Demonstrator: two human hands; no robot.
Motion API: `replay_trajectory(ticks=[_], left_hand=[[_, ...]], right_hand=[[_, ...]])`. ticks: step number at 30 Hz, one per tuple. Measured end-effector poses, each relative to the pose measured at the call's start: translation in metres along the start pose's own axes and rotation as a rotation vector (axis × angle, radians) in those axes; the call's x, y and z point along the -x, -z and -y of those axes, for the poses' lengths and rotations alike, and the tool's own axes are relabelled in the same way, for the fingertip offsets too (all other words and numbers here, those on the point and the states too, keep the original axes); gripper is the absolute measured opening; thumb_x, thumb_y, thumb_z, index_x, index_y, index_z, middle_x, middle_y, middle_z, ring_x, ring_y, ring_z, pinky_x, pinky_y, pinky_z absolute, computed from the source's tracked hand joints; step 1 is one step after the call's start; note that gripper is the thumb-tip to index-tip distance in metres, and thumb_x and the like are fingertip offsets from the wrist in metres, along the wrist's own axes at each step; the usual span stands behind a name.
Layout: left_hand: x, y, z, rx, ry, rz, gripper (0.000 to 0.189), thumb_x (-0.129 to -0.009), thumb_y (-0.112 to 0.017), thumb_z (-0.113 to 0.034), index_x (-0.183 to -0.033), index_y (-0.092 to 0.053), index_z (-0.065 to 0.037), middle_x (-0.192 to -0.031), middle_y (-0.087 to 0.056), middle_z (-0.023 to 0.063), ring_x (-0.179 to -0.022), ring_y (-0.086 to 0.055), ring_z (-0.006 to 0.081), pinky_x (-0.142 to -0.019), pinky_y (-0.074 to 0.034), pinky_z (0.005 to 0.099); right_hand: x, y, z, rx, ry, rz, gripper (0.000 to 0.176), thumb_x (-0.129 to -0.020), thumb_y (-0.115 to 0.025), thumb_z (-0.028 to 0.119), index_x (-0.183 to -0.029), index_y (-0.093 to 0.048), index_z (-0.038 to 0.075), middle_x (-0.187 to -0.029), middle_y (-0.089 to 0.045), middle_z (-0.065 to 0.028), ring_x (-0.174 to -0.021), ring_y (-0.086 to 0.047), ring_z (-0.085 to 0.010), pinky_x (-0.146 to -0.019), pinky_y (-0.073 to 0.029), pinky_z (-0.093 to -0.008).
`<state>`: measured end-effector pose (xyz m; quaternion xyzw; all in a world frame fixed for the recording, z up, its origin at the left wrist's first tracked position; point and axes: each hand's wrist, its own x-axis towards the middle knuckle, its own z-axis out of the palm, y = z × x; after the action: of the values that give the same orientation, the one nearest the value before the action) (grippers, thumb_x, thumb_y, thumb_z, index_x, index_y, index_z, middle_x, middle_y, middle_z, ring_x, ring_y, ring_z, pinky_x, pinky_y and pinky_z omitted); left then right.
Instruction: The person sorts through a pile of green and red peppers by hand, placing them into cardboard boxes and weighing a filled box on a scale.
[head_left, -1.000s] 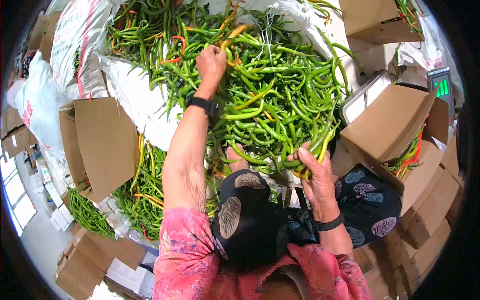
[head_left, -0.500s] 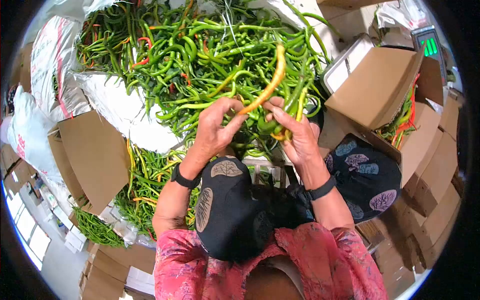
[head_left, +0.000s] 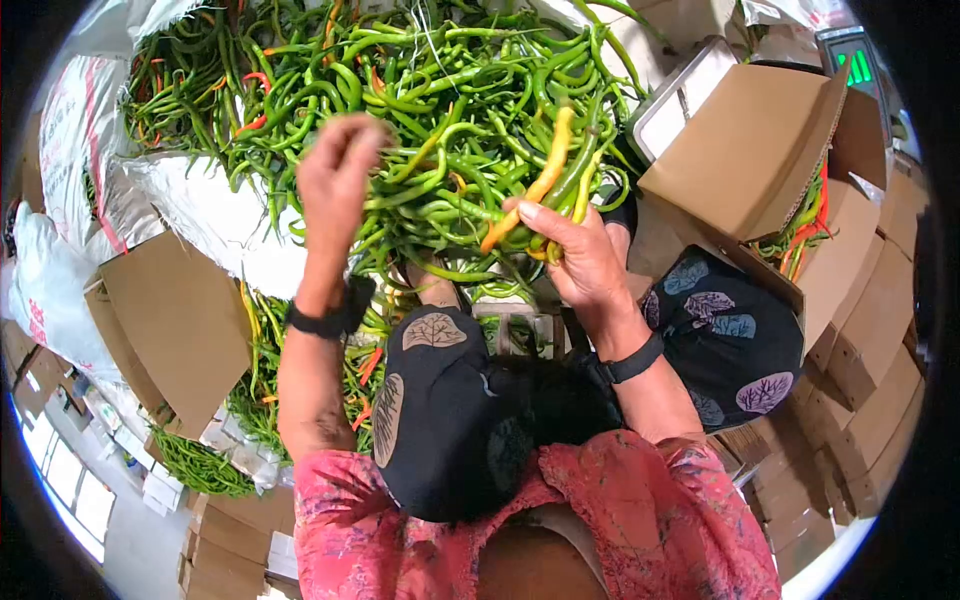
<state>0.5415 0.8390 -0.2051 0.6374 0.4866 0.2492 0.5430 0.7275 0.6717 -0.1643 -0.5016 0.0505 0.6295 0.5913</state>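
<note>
A large heap of long green chili peppers (head_left: 465, 130) lies in front of me, with some red ones mixed in. My right hand (head_left: 582, 258) is closed round a small bunch of chili peppers at the heap's near side. An orange-yellow chili pepper (head_left: 552, 165) stands out in that bunch, its stem end pointing up, with green and yellow-green ones beside it. Over the left part of the heap is my left hand (head_left: 338, 175), smeared by motion. Its fingers look bent, and I cannot tell whether they hold anything.
Cardboard boxes stand on my left (head_left: 180, 320) and right (head_left: 735, 150); red and green peppers fill the right one. Behind it is a scale with a lit green display (head_left: 855, 68). White sacks (head_left: 75, 150) lie at left. More peppers (head_left: 205, 462) lie beside the left box.
My left hand has let go of the orange-yellow chili pepper and moved left and up over the heap. That pepper is now with the bunch in my right hand.
</note>
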Motion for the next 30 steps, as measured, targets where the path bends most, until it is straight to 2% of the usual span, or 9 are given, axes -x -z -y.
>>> replay_trajectory(ticks=[3, 9, 11, 14, 18, 22, 23, 26, 30], left_hand=[[-0.076, 0.022, 0.031, -0.074, -0.101, -0.213, 0.023, -0.094, -0.057, -0.016, -0.108, -0.065, 0.001, -0.101, -0.068, 0.0074, -0.092, -0.062, 0.0138, -0.078, -0.049, 0.0276], [-0.201, 0.036, 0.092, -0.431, -0.358, -0.264, 0.035, -0.094, -0.056, -0.025, -0.116, -0.061, 0.002, -0.111, -0.067, 0.0138, -0.101, -0.064, 0.0225, -0.088, -0.049, 0.0328], [-0.236, 0.035, 0.123, -0.630, -0.295, -0.097, 0.039, -0.090, -0.058, -0.035, -0.109, -0.063, -0.002, -0.103, -0.069, 0.0186, -0.096, -0.065, 0.0357, -0.084, -0.049, 0.0409], [-0.251, 0.028, 0.137, -0.814, -0.150, 0.091, 0.043, -0.087, -0.060, -0.041, -0.107, -0.063, -0.003, -0.102, -0.069, 0.0182, -0.095, -0.064, 0.0377, -0.083, -0.049, 0.0422], [-0.238, 0.027, 0.120, -0.610, -0.158, 0.227, 0.047, -0.083, -0.069, -0.038, -0.113, -0.064, -0.002, -0.098, -0.070, 0.0178, -0.089, -0.067, 0.0275, -0.078, -0.050, 0.0370], [-0.190, 0.046, 0.082, -0.441, -0.124, 0.422, 0.042, -0.081, -0.072, -0.019, -0.118, -0.062, 0.000, -0.097, -0.069, 0.0070, -0.086, -0.060, 0.0148, -0.076, -0.048, 0.0308], [-0.185, 0.053, 0.072, -0.468, -0.014, 0.512, 0.039, -0.083, -0.070, -0.010, -0.118, -0.061, 0.002, -0.107, -0.066, 0.0041, -0.097, -0.058, 0.0138, -0.087, -0.046, 0.0285], [-0.155, 0.064, 0.026, -0.507, -0.057, 0.253, 0.023, -0.084, -0.066, -0.007, -0.105, -0.066, 0.001, -0.097, -0.065, 0.0033, -0.090, -0.058, 0.0121, -0.082, -0.047, 0.0274], [-0.119, 0.085, -0.030, -0.017, -0.149, 0.005, 0.021, -0.089, -0.067, -0.014, -0.107, -0.069, -0.003, -0.092, -0.068, 0.0019, -0.084, -0.059, 0.0095, -0.079, -0.045, 0.0236]], right_hand=[[0.000, -0.004, 0.003, 0.167, 0.013, 0.035, 0.023, -0.087, -0.067, 0.009, -0.106, -0.064, -0.002, -0.095, -0.068, -0.0059, -0.086, -0.064, -0.0142, -0.084, -0.050, -0.0298], [0.005, -0.013, 0.015, 0.517, 0.054, -0.013, 0.021, -0.084, -0.069, 0.015, -0.098, -0.065, 0.000, -0.086, -0.067, -0.0046, -0.078, -0.062, -0.0122, -0.072, -0.048, -0.0250], [0.004, -0.017, 0.021, 0.516, 0.043, -0.024, 0.021, -0.084, -0.069, 0.015, -0.098, -0.065, 0.000, -0.085, -0.067, -0.0044, -0.076, -0.061, -0.0116, -0.071, -0.048, -0.0248], [0.004, -0.018, 0.032, 0.593, -0.031, -0.055, 0.022, -0.083, -0.071, 0.015, -0.097, -0.065, 0.000, -0.084, -0.065, -0.0026, -0.073, -0.059, -0.0097, -0.068, -0.046, -0.0239], [0.001, -0.014, 0.032, 0.607, -0.037, -0.054, 0.021, -0.081, -0.072, 0.016, -0.095, -0.065, 0.002, -0.082, -0.061, 0.0017, -0.071, -0.054, -0.0079, -0.066, -0.043, -0.0235], [-0.002, -0.006, 0.022, 0.463, 0.011, -0.104, 0.023, -0.081, -0.071, 0.020, -0.095, -0.064, 0.003, -0.083, -0.060, 0.0007, -0.076, -0.055, -0.0099, -0.070, -0.042, -0.0246], [-0.001, -0.005, 0.020, 0.396, 0.000, -0.114, 0.024, -0.082, -0.071, 0.020, -0.097, -0.063, 0.003, -0.085, -0.061, -0.0001, -0.078, -0.056, -0.0103, -0.073, -0.043, -0.0249], [0.004, -0.007, 0.020, 0.321, 0.018, -0.123, 0.027, -0.084, -0.069, 0.020, -0.103, -0.062, 0.002, -0.093, -0.062, -0.0020, -0.084, -0.057, -0.0117, -0.080, -0.044, -0.0262], [0.010, -0.008, 0.020, 0.244, 0.009, -0.157, 0.027, -0.086, -0.068, 0.014, -0.110, -0.061, 0.002, -0.099, -0.062, -0.0022, -0.089, -0.059, -0.0124, -0.083, -0.046, -0.0263]])
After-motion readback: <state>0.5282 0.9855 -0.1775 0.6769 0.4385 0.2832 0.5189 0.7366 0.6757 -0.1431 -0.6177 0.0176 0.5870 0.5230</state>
